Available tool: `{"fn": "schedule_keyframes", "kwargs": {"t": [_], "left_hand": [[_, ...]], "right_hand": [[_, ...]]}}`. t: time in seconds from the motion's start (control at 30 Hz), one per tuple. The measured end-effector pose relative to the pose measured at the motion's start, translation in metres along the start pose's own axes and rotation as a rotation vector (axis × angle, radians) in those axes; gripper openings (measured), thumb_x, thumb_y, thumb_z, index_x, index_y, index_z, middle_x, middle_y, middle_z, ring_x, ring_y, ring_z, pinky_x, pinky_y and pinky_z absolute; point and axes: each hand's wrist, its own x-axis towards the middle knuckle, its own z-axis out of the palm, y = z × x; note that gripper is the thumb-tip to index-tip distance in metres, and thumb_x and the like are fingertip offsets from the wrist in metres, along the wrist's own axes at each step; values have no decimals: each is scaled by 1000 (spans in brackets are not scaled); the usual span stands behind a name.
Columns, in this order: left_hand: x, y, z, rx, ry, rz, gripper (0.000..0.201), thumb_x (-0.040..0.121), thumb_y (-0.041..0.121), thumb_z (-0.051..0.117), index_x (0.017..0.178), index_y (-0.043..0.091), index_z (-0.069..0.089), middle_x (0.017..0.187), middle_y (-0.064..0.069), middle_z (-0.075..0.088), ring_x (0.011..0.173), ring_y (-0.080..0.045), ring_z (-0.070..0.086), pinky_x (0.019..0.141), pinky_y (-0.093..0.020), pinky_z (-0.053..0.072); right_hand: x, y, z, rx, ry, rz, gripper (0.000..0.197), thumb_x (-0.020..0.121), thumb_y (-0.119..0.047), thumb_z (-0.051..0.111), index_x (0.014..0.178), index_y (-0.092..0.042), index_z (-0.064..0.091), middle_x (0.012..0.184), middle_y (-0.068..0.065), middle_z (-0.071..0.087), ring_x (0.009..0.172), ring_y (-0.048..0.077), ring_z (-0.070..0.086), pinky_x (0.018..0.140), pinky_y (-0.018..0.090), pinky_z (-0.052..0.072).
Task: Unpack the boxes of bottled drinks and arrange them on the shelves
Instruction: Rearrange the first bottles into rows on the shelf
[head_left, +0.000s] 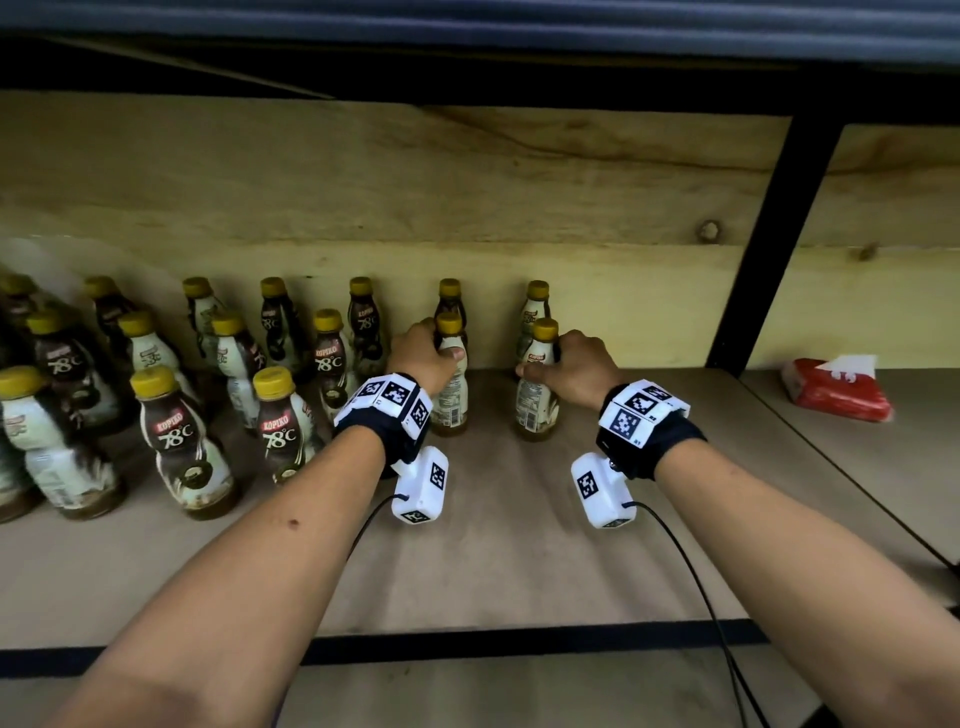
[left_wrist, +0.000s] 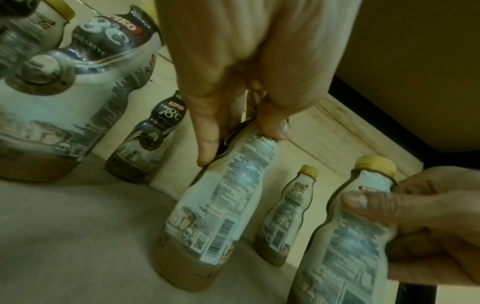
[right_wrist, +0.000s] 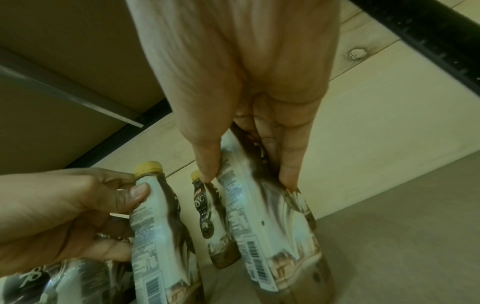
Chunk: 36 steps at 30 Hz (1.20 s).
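- Forearms reach in from 6 o'clock in the head view, each with a black wrist band carrying white marker blocks and a white camera unit with a black cable.
- Left hand (head_left: 423, 356) is clamped round the shoulder of the left bottle (head_left: 450, 387), thumb across the front and fingers wrapped behind; the left wrist view shows the fingertips (left_wrist: 207, 148) pressed on the label just under the neck.
- Right hand (head_left: 574, 366) is clamped round the shoulder of the right bottle (head_left: 537, 389) the same way, thumb toward the left hand.
- Both held bottles stand upright with their bases on the shelf (head_left: 519, 545), near each other but apart, with yellow caps showing above the hands.
- Just behind each, at 12 o'clock, one more bottle stands against the wooden back panel (head_left: 467, 208).
- Toward 9 o'clock the stocked bottles (head_left: 182, 431) stand in rows from back panel to shelf front, all upright, brown-and-white labels reading "KOPIKO 78°C".
- At 3 o'clock a black upright post (head_left: 769, 249) divides the shelving; beyond it a red tissue pack (head_left: 836, 387) lies on the next board, well apart from the bottles.
- Along 12 o'clock runs the dark underside of the shelf above.
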Motion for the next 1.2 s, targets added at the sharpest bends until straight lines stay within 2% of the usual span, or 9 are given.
{"fn": "schedule_keyframes", "kwargs": {"t": [0.17, 0.37, 0.53, 0.6, 0.73, 0.83, 0.97, 1.07, 1.2], "left_hand": [[-9, 1, -3, -14, -6, -45, 38, 87, 26, 65, 119, 8, 56, 121, -12, 63, 112, -31, 59, 90, -32, 46], [-54, -8, -3, -82, 54, 1, 48, 85, 23, 65, 128, 10, 50, 122, -14, 62, 116, -31, 57, 93, -31, 45], [-105, -28, -10, -277, -219, 46, 42, 76, 23, 73, 116, 11, 64, 102, -5, 68, 99, -20, 65, 98, -37, 50], [-131, -38, -22, -321, -362, 75, 27, 84, 14, 70, 109, 8, 65, 84, 1, 65, 81, -14, 65, 83, -38, 56], [-184, -74, -61, -281, -692, 85, 7, 92, 14, 62, 93, 8, 65, 74, -9, 68, 63, -20, 67, 54, -33, 57], [-214, -117, -85, -208, -843, 88, 14, 91, 19, 64, 90, 7, 69, 78, -13, 72, 69, -22, 71, 60, -34, 59], [-246, -197, -89, -102, -916, 68, 16, 87, 23, 69, 92, 9, 74, 79, 4, 73, 69, 1, 64, 71, -20, 55], [-258, -273, -69, -55, -883, -70, 15, 86, 19, 70, 96, 8, 72, 90, -1, 73, 83, -9, 67, 85, -29, 54], [-260, -352, -40, 11, -791, -233, 15, 84, 14, 69, 99, 12, 68, 94, -5, 71, 95, -25, 68, 91, -36, 52]], "right_hand": [[-5, 7, -2, 71, -107, 69, 60, 75, -58, 74, 114, -13, 63, 110, 3, 68, 100, 21, 64, 84, 30, 52], [-51, 10, -23, 201, -35, 89, 72, 86, -38, 71, 144, -7, 41, 144, 10, 49, 128, 25, 50, 105, 34, 42], [-120, -11, -8, 433, -87, 89, 27, 88, -24, 71, 111, -10, 66, 103, 11, 72, 83, 18, 68, 76, 32, 50], [-150, -27, 7, 486, -160, 94, 24, 89, -21, 69, 109, -7, 65, 97, 13, 73, 79, 23, 71, 74, 34, 53], [-204, -46, 39, 611, -318, 78, 23, 86, -15, 70, 105, -2, 66, 90, 21, 73, 75, 24, 69, 66, 26, 56], [-240, -56, 66, 694, -474, 105, 30, 78, -23, 69, 99, -1, 67, 88, 19, 73, 77, 26, 71, 69, 29, 57], [-268, -58, 132, 679, -561, 234, 13, 86, -15, 69, 95, -5, 68, 91, 18, 74, 81, 23, 71, 73, 32, 55], [-276, -53, 201, 612, -564, 366, 4, 89, -9, 67, 89, -12, 66, 90, 19, 72, 79, 20, 66, 71, 30, 51], [-271, -43, 289, 455, -553, 366, 5, 87, -5, 67, 88, -10, 66, 75, 2, 65, 66, 6, 59, 68, 26, 46]]}}
